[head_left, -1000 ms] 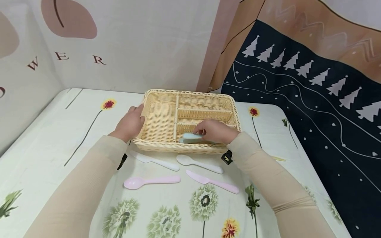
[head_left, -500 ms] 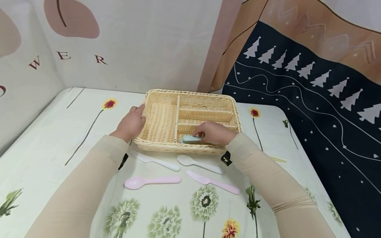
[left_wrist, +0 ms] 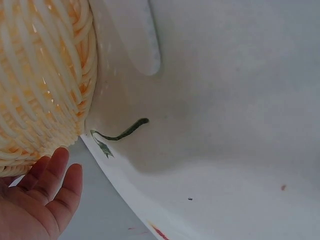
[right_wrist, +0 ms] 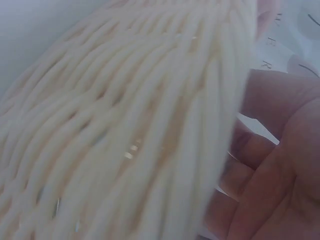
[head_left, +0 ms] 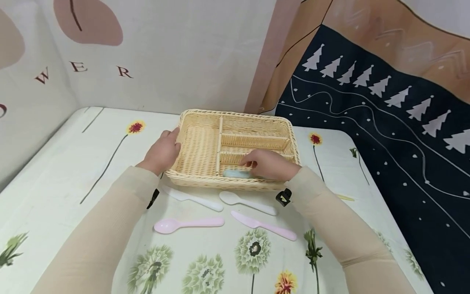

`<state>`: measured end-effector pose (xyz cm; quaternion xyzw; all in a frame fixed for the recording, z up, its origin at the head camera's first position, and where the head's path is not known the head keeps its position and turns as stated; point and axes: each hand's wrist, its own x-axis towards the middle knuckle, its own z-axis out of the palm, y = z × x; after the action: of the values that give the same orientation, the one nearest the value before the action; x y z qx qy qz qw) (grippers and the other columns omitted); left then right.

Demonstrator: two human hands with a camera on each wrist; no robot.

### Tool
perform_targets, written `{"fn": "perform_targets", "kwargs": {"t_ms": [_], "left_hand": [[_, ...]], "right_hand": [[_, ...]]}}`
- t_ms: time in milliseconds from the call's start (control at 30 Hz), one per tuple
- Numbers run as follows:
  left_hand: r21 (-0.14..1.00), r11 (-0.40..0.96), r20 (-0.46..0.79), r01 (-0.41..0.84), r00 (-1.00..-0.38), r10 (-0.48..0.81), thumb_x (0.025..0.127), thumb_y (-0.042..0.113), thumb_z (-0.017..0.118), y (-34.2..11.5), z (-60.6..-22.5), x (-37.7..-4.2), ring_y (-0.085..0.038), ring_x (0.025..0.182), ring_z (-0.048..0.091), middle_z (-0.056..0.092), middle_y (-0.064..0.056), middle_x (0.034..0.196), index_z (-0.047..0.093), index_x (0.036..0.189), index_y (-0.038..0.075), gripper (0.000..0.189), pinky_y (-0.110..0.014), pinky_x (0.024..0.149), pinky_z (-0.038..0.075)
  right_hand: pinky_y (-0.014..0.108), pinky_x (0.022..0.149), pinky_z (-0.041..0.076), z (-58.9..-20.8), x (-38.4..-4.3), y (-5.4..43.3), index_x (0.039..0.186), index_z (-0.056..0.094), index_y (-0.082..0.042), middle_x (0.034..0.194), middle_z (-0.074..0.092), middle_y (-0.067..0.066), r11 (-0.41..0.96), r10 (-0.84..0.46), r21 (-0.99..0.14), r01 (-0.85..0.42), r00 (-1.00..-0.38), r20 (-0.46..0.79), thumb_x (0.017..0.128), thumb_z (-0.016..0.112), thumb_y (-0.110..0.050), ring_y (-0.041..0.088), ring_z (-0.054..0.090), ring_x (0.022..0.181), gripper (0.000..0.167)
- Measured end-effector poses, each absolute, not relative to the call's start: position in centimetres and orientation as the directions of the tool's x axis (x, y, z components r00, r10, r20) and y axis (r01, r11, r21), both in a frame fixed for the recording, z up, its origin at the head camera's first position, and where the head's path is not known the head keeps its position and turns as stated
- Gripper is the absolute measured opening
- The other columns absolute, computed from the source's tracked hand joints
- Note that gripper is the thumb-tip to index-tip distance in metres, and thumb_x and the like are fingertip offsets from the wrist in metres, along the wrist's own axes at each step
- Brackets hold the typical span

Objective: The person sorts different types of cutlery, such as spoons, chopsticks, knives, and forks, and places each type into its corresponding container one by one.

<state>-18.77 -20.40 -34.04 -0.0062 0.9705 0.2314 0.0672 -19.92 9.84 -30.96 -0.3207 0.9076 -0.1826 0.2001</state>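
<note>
A wicker basket (head_left: 198,143) with several compartments stands on the table. My left hand (head_left: 163,151) holds its left rim; in the left wrist view, the fingers of this hand (left_wrist: 45,200) lie against the woven side. Inside the front right compartment lies pale blue cutlery (head_left: 236,174), its handle end showing and the rest hidden under my right hand (head_left: 269,163). That hand hovers over the compartment, fingers loosely bent and apart from the handle. The right wrist view has the basket's wall (right_wrist: 125,125) covering part of the same hand (right_wrist: 280,165).
In front of the basket lie a white knife (head_left: 194,199), a white spoon (head_left: 247,203), a pink spoon (head_left: 189,223) and a pink knife (head_left: 262,225). A yellow utensil (head_left: 345,197) shows beside the right sleeve. The tablecloth (head_left: 99,171) has a flower print.
My right hand has let go of the pale blue cutlery and lifted slightly off it; the cutlery now lies down in the front compartment. The left hand stays on the rim.
</note>
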Motion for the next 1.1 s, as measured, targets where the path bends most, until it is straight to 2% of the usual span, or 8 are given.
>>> {"fn": "perform_targets", "kwargs": {"t_ms": [200, 467, 667, 867, 1100], "left_hand": [[0.446, 0.894, -0.136, -0.049, -0.991, 0.014, 0.105, 0.015, 0.031, -20.3, -33.7, -18.6, -0.040, 0.123, 0.045, 0.028, -0.031, 0.143, 0.009, 0.153, -0.002, 0.056, -0.054, 0.106, 0.038], [0.464, 0.885, -0.122, -0.039, -0.992, 0.020, 0.105, 0.014, 0.032, -20.1, -33.7, -18.6, -0.038, 0.119, 0.047, 0.029, -0.030, 0.143, 0.010, 0.153, -0.002, 0.056, -0.053, 0.106, 0.038], [0.463, 0.885, -0.122, -0.043, -0.992, 0.016, 0.105, 0.015, 0.031, -20.2, -33.8, -18.6, -0.038, 0.120, 0.047, 0.030, -0.030, 0.142, 0.010, 0.153, -0.003, 0.056, -0.053, 0.107, 0.037], [0.465, 0.883, -0.132, -0.058, -0.991, 0.005, 0.105, 0.016, 0.031, -20.4, -34.0, -18.8, -0.038, 0.122, 0.045, 0.029, -0.029, 0.143, 0.009, 0.154, -0.001, 0.056, -0.053, 0.107, 0.037], [0.466, 0.883, -0.138, -0.063, -0.990, 0.002, 0.105, 0.016, 0.031, -20.5, -34.2, -19.0, -0.038, 0.121, 0.046, 0.029, -0.029, 0.143, 0.009, 0.154, 0.000, 0.056, -0.054, 0.107, 0.037]], "right_hand": [[0.032, 0.086, 0.052, -30.7, -19.5, 10.3, 0.121, 0.069, -0.011, 0.116, 0.067, 0.002, 0.719, -0.647, -0.494, -0.488, -0.731, -0.219, 0.091, 0.062, -0.002, 0.015, 0.058, 0.093, 0.032], [0.034, 0.085, 0.052, -30.4, -18.6, 11.5, 0.123, 0.067, -0.007, 0.108, 0.068, 0.007, 0.697, -0.612, -0.551, -0.459, -0.781, -0.123, 0.089, 0.063, -0.002, 0.017, 0.059, 0.096, 0.035], [0.036, 0.086, 0.053, -30.1, -17.4, 12.0, 0.123, 0.066, -0.005, 0.115, 0.067, 0.011, 0.628, -0.600, -0.626, -0.461, -0.800, -0.013, 0.090, 0.062, 0.000, 0.021, 0.061, 0.099, 0.034], [0.036, 0.080, 0.053, -29.9, -16.0, 12.4, 0.123, 0.067, -0.007, 0.112, 0.067, 0.007, 0.587, -0.583, -0.642, -0.493, -0.808, 0.087, 0.089, 0.066, -0.003, 0.022, 0.060, 0.099, 0.034], [0.038, 0.080, 0.055, -29.5, -14.5, 12.5, 0.122, 0.068, -0.009, 0.113, 0.066, 0.004, 0.576, -0.576, -0.633, -0.517, -0.806, 0.135, 0.088, 0.069, -0.005, 0.020, 0.062, 0.100, 0.034]]}}
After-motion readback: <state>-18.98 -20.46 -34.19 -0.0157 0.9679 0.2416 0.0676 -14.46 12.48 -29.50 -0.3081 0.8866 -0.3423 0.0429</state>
